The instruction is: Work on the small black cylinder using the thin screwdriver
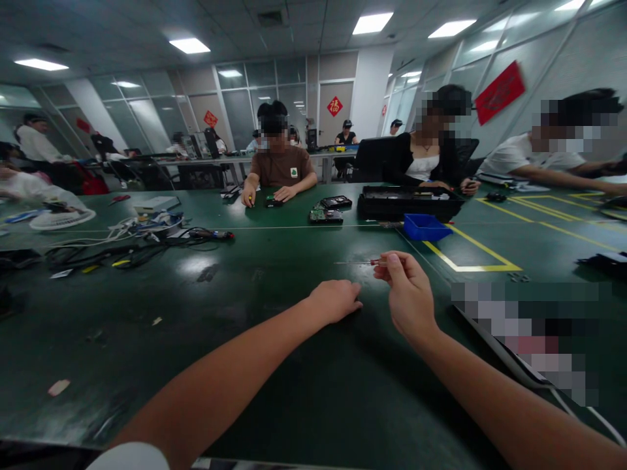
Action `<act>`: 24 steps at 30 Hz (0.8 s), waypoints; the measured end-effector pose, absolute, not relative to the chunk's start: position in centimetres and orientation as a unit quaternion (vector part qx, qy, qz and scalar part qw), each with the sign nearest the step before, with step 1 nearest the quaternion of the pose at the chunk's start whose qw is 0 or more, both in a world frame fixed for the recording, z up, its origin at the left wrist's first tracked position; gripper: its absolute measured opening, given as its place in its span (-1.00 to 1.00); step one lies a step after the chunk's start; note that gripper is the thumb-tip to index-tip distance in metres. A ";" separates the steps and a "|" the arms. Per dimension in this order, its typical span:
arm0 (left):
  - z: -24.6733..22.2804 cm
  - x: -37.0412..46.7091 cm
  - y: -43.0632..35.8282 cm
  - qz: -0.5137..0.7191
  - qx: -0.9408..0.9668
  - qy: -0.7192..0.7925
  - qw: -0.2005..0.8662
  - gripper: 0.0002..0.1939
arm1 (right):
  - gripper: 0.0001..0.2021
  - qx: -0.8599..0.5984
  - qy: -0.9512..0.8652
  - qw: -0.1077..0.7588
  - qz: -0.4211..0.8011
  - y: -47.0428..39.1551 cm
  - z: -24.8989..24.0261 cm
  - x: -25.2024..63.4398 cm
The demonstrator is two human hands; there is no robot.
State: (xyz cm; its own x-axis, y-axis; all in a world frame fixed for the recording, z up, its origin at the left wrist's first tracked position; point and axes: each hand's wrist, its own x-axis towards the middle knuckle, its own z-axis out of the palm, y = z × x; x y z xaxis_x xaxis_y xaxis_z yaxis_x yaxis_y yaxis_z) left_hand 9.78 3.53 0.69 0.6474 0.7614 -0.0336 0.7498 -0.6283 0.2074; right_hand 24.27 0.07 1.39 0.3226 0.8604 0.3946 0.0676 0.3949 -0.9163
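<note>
A thin screwdriver [375,262] with a red handle is pinched between the thumb and fingers of my right hand [409,290]. Its slim metal shaft points left, above the table. My left hand [337,300] rests low on the green table [274,385], just left of the right hand. Its visible fingertips are a little apart and nothing shows in them; its palm side is hidden. Beyond my hands lie hard drives [326,215], one with a green circuit board showing. A blue plastic bin [426,227] stands past my right hand.
A long black casing [409,202] lies behind the bin. Tangled cables [147,241] spread over the table's left side. Across the table, a person in a brown shirt [284,166] handles a small part. Two more people sit at the right. Yellow tape [484,266] marks the surface.
</note>
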 end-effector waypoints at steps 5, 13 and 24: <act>1.2 6.5 3.7 0.071 0.886 0.439 0.133 -0.71 | -0.74 -0.466 -0.499 0.672 0.287 0.1 1.3 24.3; 1.7 -4.8 5.8 0.295 0.686 0.545 0.382 -0.72 | -0.73 -0.486 -0.532 0.627 0.297 0.3 0.7 24.3; 4.1 -21.4 -0.1 0.574 0.365 0.606 0.412 -0.72 | -0.73 -0.491 -0.548 0.595 0.322 0.2 0.4 23.9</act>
State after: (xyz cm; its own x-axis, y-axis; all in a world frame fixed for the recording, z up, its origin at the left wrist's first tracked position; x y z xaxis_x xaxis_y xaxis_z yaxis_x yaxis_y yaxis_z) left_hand -21.36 -0.10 4.11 -0.3934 0.9158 -0.0810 -0.0303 0.0751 0.9967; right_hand 23.90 0.22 0.39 0.1906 0.9225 0.3357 0.1551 0.3094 -0.9382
